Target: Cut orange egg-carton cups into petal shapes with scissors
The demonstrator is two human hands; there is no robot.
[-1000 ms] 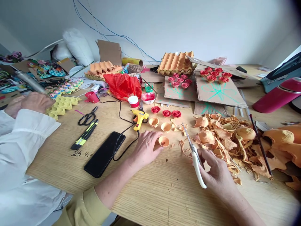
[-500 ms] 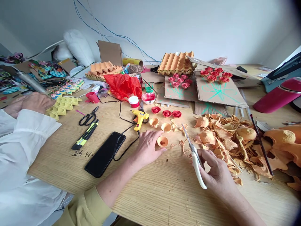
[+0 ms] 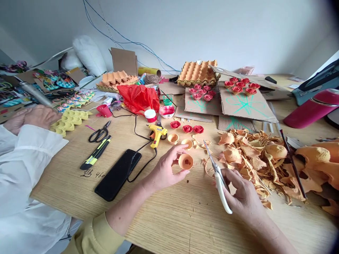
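Between thumb and fingers my left hand (image 3: 169, 167) grips a small orange egg-carton cup (image 3: 185, 162), its opening tilted toward me and dark specks inside. Just behind it are two more cut cups, a left one (image 3: 173, 139) and a right one (image 3: 187, 144) partly covered by my fingertips. White-handled scissors (image 3: 221, 188) rest in my right hand (image 3: 242, 192), blades pointing away and nearly closed. Beyond the cups stand three red paper roses (image 3: 187, 128). A heap of orange carton scraps (image 3: 249, 158) lies beside my right hand.
Left of my hands are a black phone (image 3: 118, 175), a yellow glue gun (image 3: 156, 134) with its cord, a utility knife (image 3: 95, 153) and black scissors (image 3: 100, 133). A co-worker's hands (image 3: 39, 116) are at far left. A pink bottle (image 3: 309, 109) stands at right.
My left hand has closed on the front cup, lifted it slightly and shifted it a little to the right. My right hand with the scissors has barely moved.
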